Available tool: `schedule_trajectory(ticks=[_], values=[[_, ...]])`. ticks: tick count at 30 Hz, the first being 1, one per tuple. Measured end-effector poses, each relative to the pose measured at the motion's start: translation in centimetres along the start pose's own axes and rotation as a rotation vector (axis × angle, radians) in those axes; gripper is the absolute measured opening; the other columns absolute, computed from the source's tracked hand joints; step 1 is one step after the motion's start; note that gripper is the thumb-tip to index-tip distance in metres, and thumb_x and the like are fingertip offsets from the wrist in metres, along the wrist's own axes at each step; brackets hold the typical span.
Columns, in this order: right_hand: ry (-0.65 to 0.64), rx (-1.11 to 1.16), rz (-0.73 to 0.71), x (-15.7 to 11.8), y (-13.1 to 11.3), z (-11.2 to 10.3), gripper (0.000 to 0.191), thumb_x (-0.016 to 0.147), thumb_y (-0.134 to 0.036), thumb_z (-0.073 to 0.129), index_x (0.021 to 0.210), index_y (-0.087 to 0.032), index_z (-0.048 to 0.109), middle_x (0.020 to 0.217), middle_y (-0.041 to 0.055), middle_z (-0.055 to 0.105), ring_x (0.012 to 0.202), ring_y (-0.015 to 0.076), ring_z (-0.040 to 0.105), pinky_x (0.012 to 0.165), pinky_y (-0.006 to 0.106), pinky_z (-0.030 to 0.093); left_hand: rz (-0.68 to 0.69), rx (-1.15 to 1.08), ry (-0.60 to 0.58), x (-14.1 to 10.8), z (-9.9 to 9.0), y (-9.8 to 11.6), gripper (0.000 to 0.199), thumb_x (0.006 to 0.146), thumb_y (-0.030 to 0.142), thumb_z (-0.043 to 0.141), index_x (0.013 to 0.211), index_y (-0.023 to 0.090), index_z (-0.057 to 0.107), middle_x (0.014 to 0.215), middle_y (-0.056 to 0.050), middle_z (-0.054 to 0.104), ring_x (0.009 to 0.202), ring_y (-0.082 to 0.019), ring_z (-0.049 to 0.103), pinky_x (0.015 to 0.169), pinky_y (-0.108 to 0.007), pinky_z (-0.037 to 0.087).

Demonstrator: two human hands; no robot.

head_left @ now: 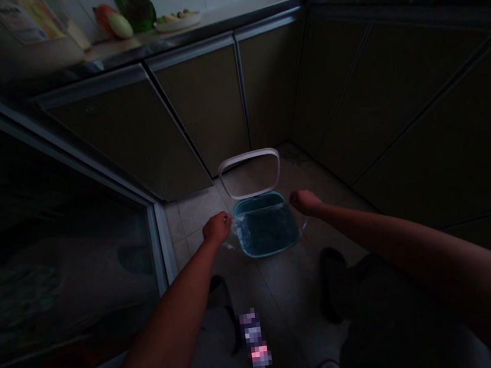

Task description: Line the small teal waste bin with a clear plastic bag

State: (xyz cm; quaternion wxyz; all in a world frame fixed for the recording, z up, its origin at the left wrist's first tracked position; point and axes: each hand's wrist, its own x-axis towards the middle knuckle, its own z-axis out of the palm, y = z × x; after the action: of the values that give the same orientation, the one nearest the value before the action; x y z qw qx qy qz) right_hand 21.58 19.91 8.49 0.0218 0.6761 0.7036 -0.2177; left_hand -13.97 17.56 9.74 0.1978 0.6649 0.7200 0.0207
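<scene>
A blue-green bin (269,232) stands on the tiled floor, with its pale ring-shaped rim (247,155) raised upright at the back. Clear plastic film (260,211) stretches across the bin's opening. At the left side of the bin, my left hand (217,228) is closed on a gathered edge of the film. My right hand (305,201) is closed beside the bin's upper right corner, near the film's right end; what its fingers hold is too dark and small to make out.
Cabinets (199,100) line the back and right below a counter (251,9) with a plate of food (178,20). A glass door frame (159,242) is at the left. My feet flank a pixelated object (256,341) on the floor.
</scene>
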Motion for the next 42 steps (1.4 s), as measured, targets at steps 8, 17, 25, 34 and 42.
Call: schedule_trajectory(ticks=[8,17,25,34,42], values=[[-0.016,0.188,0.176,3.1,-0.1,-0.5,0.031,0.098,-0.037,0.055,0.103,-0.018,0.080,0.098,0.0109,0.077,0.084,0.0186,0.072,0.061,0.021,0.041,0.032,-0.276,-0.082,6.1,1.4,-1.5,0.025,0.091,0.033,0.056,0.091,0.018,0.077,0.090,-0.005,0.078,0.086,-0.018,0.070,0.075,-0.025,0.050],[0.022,0.194,0.199,6.3,0.8,1.3,0.038,0.098,-0.046,0.055,0.099,-0.018,0.081,0.099,0.0105,0.077,0.087,0.0199,0.070,0.059,0.024,0.038,0.011,-0.432,-0.071,9.7,3.7,-2.4,0.025,0.085,0.033,0.058,0.089,0.018,0.078,0.093,-0.006,0.079,0.090,-0.020,0.072,0.080,-0.027,0.053],[0.001,0.273,0.243,8.2,1.0,3.3,0.039,0.099,-0.045,0.056,0.095,-0.015,0.080,0.094,0.0098,0.077,0.082,0.0185,0.068,0.059,0.022,0.038,-0.037,-0.462,-0.057,11.8,5.4,-2.3,0.028,0.087,0.030,0.056,0.098,0.019,0.079,0.108,-0.007,0.080,0.102,-0.020,0.072,0.088,-0.027,0.054],[-0.048,0.323,0.318,8.6,1.4,4.6,0.040,0.096,-0.051,0.061,0.088,-0.016,0.078,0.086,0.0088,0.074,0.076,0.0170,0.066,0.059,0.023,0.039,-0.078,-0.429,-0.167,12.3,6.4,-2.2,0.024,0.087,0.025,0.057,0.089,0.017,0.080,0.093,-0.007,0.080,0.092,-0.020,0.074,0.075,-0.024,0.052],[-0.060,0.367,0.334,8.0,0.6,4.3,0.024,0.091,-0.035,0.066,0.093,-0.014,0.078,0.084,0.0094,0.074,0.073,0.0180,0.067,0.060,0.022,0.046,-0.125,-0.549,-0.103,11.5,5.4,-1.5,0.013,0.078,0.025,0.065,0.075,0.017,0.076,0.087,-0.009,0.078,0.094,-0.023,0.072,0.079,-0.027,0.051]])
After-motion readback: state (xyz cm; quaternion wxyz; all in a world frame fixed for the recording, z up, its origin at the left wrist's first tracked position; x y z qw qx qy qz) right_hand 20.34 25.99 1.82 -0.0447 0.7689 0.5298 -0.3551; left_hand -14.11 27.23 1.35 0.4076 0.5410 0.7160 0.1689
